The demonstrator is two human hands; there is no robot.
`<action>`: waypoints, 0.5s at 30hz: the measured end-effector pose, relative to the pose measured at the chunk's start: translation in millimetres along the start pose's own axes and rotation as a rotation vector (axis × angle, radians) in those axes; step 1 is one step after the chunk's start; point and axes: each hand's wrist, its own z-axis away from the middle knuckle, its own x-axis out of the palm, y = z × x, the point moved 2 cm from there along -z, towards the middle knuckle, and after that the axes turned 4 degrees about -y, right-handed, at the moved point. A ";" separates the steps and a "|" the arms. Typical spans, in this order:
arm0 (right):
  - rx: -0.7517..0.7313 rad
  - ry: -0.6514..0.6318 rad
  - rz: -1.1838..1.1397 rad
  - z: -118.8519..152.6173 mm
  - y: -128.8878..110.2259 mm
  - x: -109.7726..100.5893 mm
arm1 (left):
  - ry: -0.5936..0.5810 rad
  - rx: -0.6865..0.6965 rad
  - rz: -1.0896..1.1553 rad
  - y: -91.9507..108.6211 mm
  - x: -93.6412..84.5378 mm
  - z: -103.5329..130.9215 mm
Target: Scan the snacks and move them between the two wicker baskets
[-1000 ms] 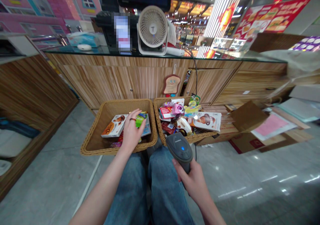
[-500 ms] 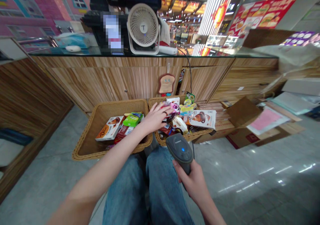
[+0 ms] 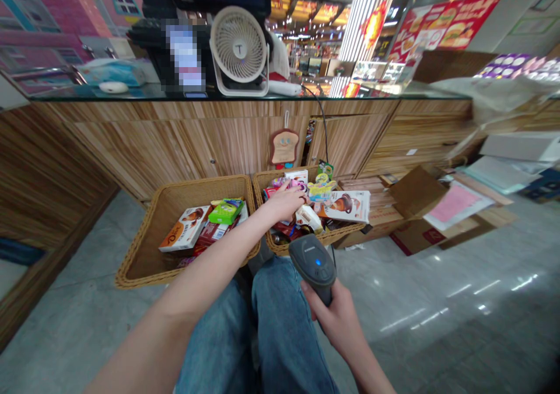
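My left hand point(image 3: 285, 203) reaches into the right wicker basket point(image 3: 262, 236), over a heap of packaged snacks. Its fingers are apart and bent down onto the packs; their tips are partly hidden. Close to them lie a pink package point(image 3: 298, 186), a white-and-gold pack point(image 3: 310, 219) and a yellow-and-blue package point(image 3: 321, 190). A white box with a brown picture point(image 3: 349, 205) rests at that basket's right side. My right hand point(image 3: 336, 312) grips a dark barcode scanner point(image 3: 311, 261) with a blue light, held above my right knee, just in front of the basket.
The left wicker basket point(image 3: 136, 260) holds an orange-and-white box point(image 3: 185, 229), a green pack point(image 3: 226, 212) and red packs. Behind the baskets stands a wooden counter point(image 3: 175, 137) with a fan point(image 3: 240, 46) on its glass top. Open cardboard boxes point(image 3: 409, 230) sit to the right.
My left hand has moved slightly right within the right basket, and its fingers, flat before, are now more bent. The scanner stays in my right hand. The view has shifted slightly.
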 end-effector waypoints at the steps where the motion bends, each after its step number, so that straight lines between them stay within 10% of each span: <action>1: 0.002 -0.001 -0.005 0.1 0.0 0.3 | 0.031 0.019 -0.005 1.0 -4.9 3.7; 10: -0.007 -0.010 -0.008 1.3 -2.7 2.5 | 0.317 -0.091 -0.026 8.2 -62.1 79.9; 15: -0.029 -0.016 -0.011 1.7 -3.2 4.2 | 0.452 -0.304 0.031 8.7 -63.3 141.6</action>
